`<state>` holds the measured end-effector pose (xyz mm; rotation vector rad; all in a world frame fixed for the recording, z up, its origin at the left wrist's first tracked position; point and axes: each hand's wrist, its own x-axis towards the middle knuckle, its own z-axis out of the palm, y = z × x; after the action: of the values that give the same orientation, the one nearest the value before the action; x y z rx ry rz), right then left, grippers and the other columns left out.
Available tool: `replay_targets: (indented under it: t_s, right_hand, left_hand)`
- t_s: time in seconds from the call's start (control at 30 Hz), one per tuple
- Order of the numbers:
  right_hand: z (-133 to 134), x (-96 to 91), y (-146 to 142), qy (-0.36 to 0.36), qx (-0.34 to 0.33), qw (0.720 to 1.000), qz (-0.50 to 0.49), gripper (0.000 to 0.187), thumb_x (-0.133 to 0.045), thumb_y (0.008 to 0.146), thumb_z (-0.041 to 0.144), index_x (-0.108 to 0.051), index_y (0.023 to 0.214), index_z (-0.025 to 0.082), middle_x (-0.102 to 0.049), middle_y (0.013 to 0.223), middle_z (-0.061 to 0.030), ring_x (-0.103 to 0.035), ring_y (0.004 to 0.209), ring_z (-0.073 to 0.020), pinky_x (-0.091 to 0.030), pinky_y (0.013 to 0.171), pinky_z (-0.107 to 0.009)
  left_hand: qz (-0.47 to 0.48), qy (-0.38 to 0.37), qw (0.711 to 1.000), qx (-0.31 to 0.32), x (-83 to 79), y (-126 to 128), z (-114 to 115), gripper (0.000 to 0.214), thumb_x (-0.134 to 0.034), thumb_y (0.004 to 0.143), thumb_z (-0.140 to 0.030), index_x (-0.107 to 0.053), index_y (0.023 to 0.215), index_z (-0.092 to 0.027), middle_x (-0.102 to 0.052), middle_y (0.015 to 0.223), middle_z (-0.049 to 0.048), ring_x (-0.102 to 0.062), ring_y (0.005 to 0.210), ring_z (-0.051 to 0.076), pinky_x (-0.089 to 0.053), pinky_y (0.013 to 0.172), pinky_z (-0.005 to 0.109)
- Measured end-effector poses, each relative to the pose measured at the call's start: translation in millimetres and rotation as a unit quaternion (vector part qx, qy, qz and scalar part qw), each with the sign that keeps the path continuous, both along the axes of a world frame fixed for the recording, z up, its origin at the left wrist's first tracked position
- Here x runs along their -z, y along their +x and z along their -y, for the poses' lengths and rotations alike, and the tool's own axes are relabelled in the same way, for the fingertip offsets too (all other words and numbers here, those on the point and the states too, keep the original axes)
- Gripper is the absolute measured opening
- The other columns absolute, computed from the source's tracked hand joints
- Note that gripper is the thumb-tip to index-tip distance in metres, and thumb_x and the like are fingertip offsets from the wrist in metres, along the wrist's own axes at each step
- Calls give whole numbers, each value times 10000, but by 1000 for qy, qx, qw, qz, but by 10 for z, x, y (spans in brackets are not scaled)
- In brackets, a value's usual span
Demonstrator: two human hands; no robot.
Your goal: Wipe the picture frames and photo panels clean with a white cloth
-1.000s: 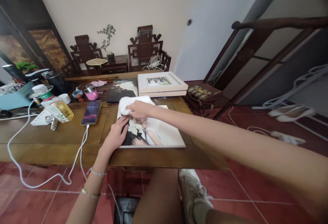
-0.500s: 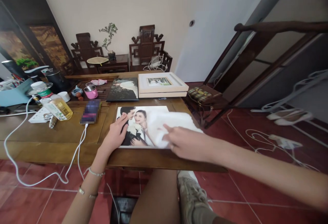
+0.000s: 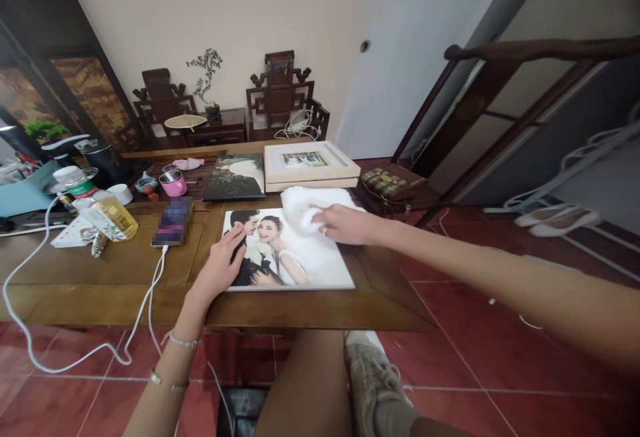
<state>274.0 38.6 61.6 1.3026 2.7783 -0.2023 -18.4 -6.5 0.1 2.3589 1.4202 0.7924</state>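
Observation:
A photo panel showing a couple lies flat on the wooden table in front of me. My left hand rests on its left edge, fingers stretched out flat over the picture. At the panel's upper right corner, my right hand is closed on a white cloth. The cloth is bunched under the fingers and spreads over the panel's far edge. The palm side of my right hand is hidden.
Behind the panel lie a dark photo panel and stacked frames. To the left are a phone on a white cable, a bottle, a pink cup and a watch. A plaid bag sits beyond the right end.
My right hand has moved the cloth away from me, from the panel's right middle to its far right corner. More of the picture shows. My left hand stays on the left edge.

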Motion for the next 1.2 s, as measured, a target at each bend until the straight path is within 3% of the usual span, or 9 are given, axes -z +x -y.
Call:
replay_targets:
  t_s: [0.1,0.17,0.3,0.47,0.63,0.8,0.9,1.03,1.2]
  right_hand:
    - [-63,8,-8,8,12,1000,8,305,-393,834,80,-651,996,104,-661,1030,-176,-556,1143,-269,-430,892,-341]
    - [101,-3,-83,1,24,1000,12,306,-403,821,72,-649,1003,91,-632,1095,-207,-574,1117,-284,-438,893,-362]
    - [782,-87,-302,-46,68,997,13,303,-409,800,59,-659,971,79,-580,1195,-253,-619,1041,-321,-467,882,-432]
    - [1446,-217,-469,-135,23,991,7,322,-442,780,61,-682,979,144,-525,1328,-194,-331,1339,-358,-411,972,-519]
    - [1116,-152,-366,-100,54,993,-18,292,-441,824,117,-679,992,147,-521,1327,-204,-620,1050,-312,-473,869,-433]
    - [272,-46,-155,-31,3,999,-10,284,-422,830,97,-668,972,121,-671,1029,-154,-600,1060,-264,-436,856,-332]
    - [-21,-20,-145,-4,32,999,6,326,-400,841,92,-643,1058,107,-661,1054,-150,-591,1059,-255,-417,874,-321]
    - [140,-26,-321,5,69,997,15,352,-398,820,61,-626,1087,66,-639,1064,-193,-545,1136,-286,-421,897,-350]
    - [967,-148,-612,-76,70,994,30,322,-404,810,71,-664,998,94,-584,1162,-239,-505,1180,-368,-482,837,-466]
  left_hand:
    - [5,1,1000,0,0,0,-1,433,-375,933,-294,-506,1320,-151,-429,1442,127,-347,1368,229,-279,1133,441]
    - [8,4,1000,-2,9,0,-5,430,-377,933,-296,-508,1318,-158,-433,1440,122,-352,1365,228,-282,1131,447]
    - [6,3,1000,-9,29,2,-10,430,-377,932,-298,-507,1319,-162,-438,1437,118,-357,1363,231,-288,1128,452]
    - [-1,-6,1000,-11,16,8,-1,439,-369,932,-295,-501,1321,-140,-424,1444,135,-347,1368,241,-292,1122,459]
    - [2,1,1000,-7,15,3,-3,427,-384,929,-292,-505,1320,-172,-438,1438,118,-360,1361,239,-294,1120,460]
    - [3,6,1000,-5,18,-4,-6,426,-385,928,-302,-515,1312,-169,-443,1435,116,-358,1362,235,-297,1122,448]
    - [2,6,1000,-4,9,-5,-3,429,-377,931,-303,-514,1311,-160,-439,1436,122,-356,1364,230,-292,1126,443]
    - [2,2,1000,-6,2,-1,0,431,-377,932,-300,-510,1315,-155,-434,1439,123,-359,1363,226,-285,1131,441]
    - [2,-2,1000,-9,14,1,-4,440,-375,931,-297,-500,1323,-141,-425,1444,133,-351,1367,231,-284,1130,445]
